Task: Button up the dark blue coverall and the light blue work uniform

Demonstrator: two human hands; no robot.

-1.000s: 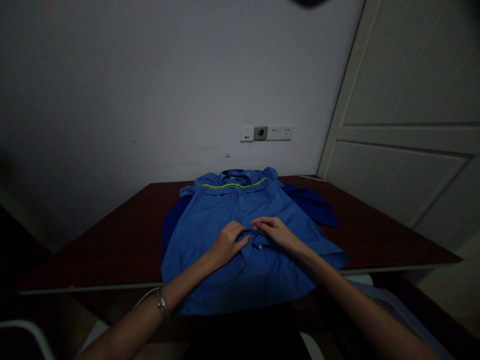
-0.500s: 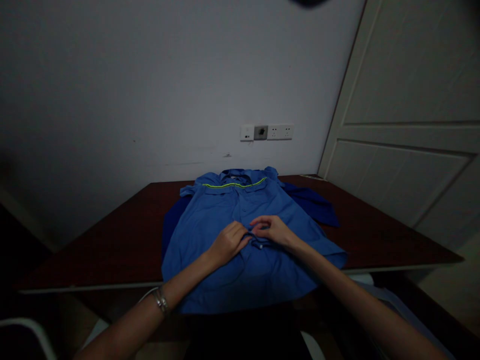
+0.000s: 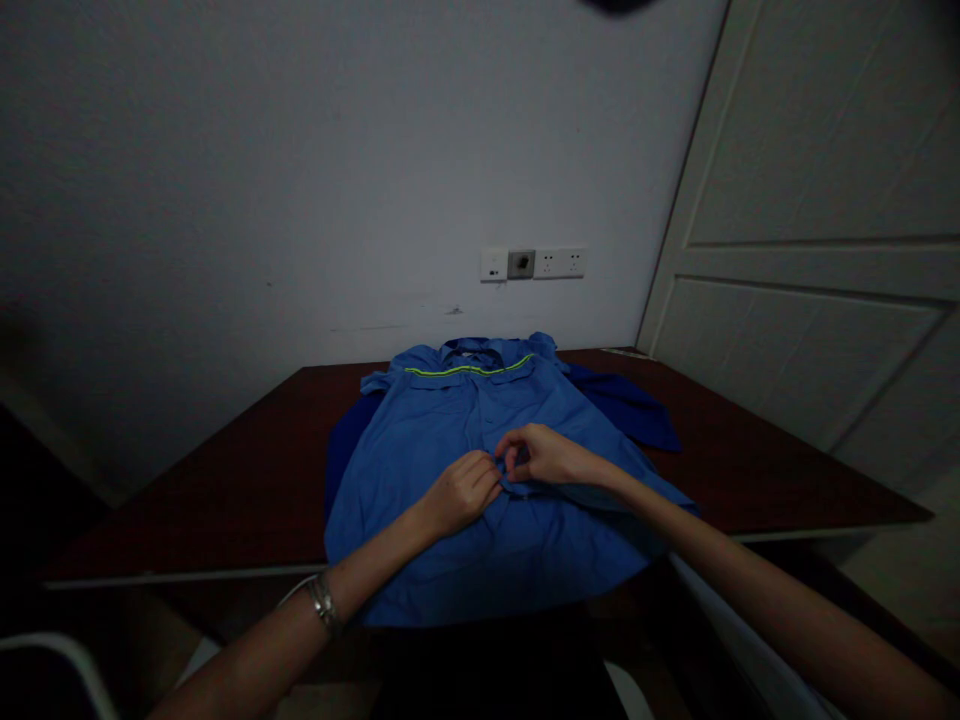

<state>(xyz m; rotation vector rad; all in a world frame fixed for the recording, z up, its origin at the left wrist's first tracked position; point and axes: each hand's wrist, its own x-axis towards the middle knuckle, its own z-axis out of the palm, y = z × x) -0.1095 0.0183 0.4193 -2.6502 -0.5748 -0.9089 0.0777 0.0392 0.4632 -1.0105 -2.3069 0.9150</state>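
Note:
A blue button-up shirt [image 3: 420, 440] with a yellow-green stripe across its chest lies front up, collar toward the wall, its hem hanging over the near table edge. Darker blue sleeves spread out on both sides. My left hand [image 3: 466, 490] is closed on the front placket around the middle of the shirt. Right beside it, my right hand [image 3: 544, 455] pinches the placket edge with thumb and fingers curled. Whatever button lies between the fingertips is hidden. The cloth bunches up below both hands.
The shirt rests on a dark red-brown table [image 3: 247, 470] pushed against a pale wall. Sockets [image 3: 559, 263] and a switch plate are mounted above it. At the right stands a white panelled door [image 3: 810, 330]. A white curved chair part [image 3: 60, 655] shows at lower left.
My right hand has shifted slightly left, its fingers curling closer to the left fingertips. My left hand stays nearly in place, and the raised fold of placket is lower.

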